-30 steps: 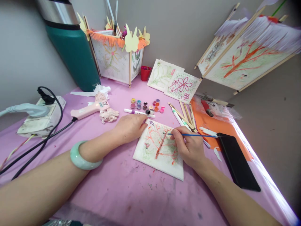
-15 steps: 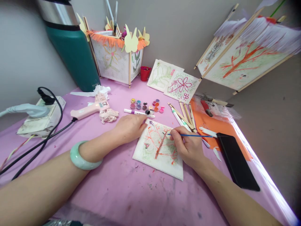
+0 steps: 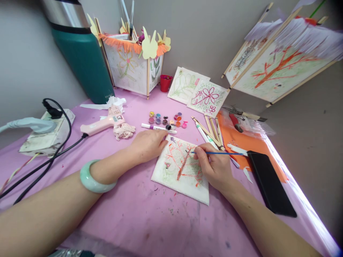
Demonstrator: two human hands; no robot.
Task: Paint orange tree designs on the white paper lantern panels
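Between my hands lies a white foam-like square (image 3: 197,194), painted with an orange-red branching tree, green dabs and a small purple flower. My right hand (image 3: 215,166) is closed around a thin blue paintbrush (image 3: 225,153), its tip at the upper trunk. My left hand (image 3: 148,145) lies with its fingers stretched along the square's upper left corner, steadying its edge; some fingertips are hidden. A white marker with a purple band (image 3: 158,128) is just beyond that hand. Small open paint pots (image 3: 165,121) in several colours stand behind the marker.
A pink glue gun (image 3: 103,125) and power strip (image 3: 45,134) with cables lie left, before a green bottle (image 3: 80,66). Painted lanterns (image 3: 125,67) and painted squares (image 3: 205,98) stand behind. Wooden sticks (image 3: 210,126), orange sheet (image 3: 235,142) and a black phone (image 3: 270,184) are right.
Almost nothing differs. Both hands, the paintbrush and the painted square keep their places, apart from a very slight shift of the camera view.
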